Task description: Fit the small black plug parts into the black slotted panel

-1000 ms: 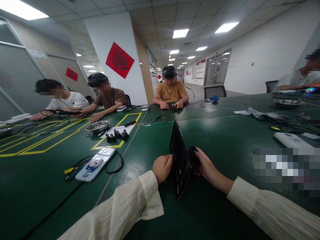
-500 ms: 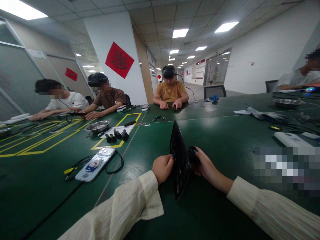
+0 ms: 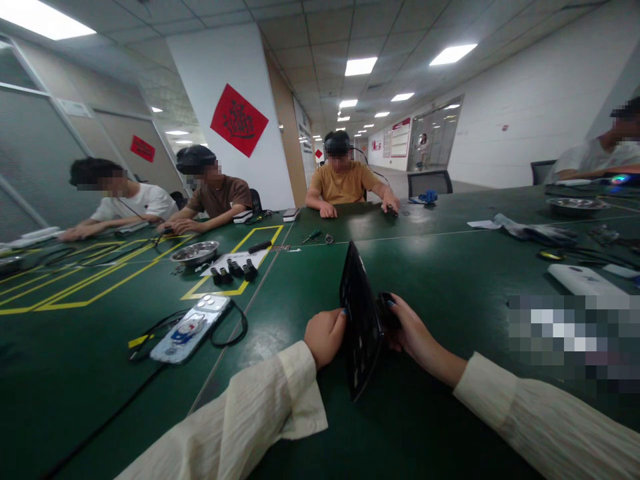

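A thin black flat panel, like a tablet screen (image 3: 361, 327), stands upright on edge in front of me, seen almost side-on. My left hand (image 3: 325, 337) is closed on its left side, the thumb pressed against the face. My right hand (image 3: 407, 333) is closed round a dark knob-like part (image 3: 386, 310) at the back of the panel. Its fingers are partly hidden, and I cannot tell how that part joins the panel. To the left of my hands lies a phone in a clear decorated case (image 3: 191, 329), with a black cable around it.
Several black cylindrical parts (image 3: 234, 269) stand by a white sheet and a metal bowl (image 3: 195, 253) on the green table (image 3: 290, 287). Further off lies a screwdriver (image 3: 313, 235). Plastic bags (image 3: 535, 230), cables and a white device (image 3: 587, 279) are at right. Co-workers sit around.
My hands and the panel stay almost still. The co-worker opposite has moved one hand to the right along the table with a small dark thing. The hands of the co-worker in brown have shifted.
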Demonstrator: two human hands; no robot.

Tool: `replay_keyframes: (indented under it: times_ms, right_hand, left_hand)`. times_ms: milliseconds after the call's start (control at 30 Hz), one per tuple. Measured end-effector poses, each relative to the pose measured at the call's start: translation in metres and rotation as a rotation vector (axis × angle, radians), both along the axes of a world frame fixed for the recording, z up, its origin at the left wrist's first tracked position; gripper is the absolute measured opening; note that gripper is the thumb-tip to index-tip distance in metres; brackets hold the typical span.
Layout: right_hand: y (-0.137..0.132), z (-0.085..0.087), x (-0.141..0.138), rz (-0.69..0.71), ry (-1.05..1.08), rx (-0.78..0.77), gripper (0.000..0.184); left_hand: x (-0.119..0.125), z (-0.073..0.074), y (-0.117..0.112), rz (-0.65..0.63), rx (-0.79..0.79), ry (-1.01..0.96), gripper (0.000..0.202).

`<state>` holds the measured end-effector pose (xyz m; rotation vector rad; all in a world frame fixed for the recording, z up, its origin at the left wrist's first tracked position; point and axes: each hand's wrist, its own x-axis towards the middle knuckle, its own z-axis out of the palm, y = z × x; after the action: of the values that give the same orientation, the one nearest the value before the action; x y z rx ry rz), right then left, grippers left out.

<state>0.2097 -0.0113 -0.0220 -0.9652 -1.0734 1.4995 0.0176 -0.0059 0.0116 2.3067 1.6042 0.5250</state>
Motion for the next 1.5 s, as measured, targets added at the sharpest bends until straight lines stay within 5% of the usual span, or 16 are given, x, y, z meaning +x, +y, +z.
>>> replay_keyframes:
  times_ms: [1133,1500]
  right_hand:
    - [-0.0002,0.0014,-0.0013,-0.004,-0.004,0.007,0.045]
    - [0.0005,0.0008,-0.0008,-0.006,-0.005,0.001,0.046]
  left_hand:
    - [-0.0003,0.0002,0.0011,-0.027,-0.013,-0.047,0.041]
    - [-0.0002,-0.0039,0.0024,0.003,-0.007,-0.105,0.053]
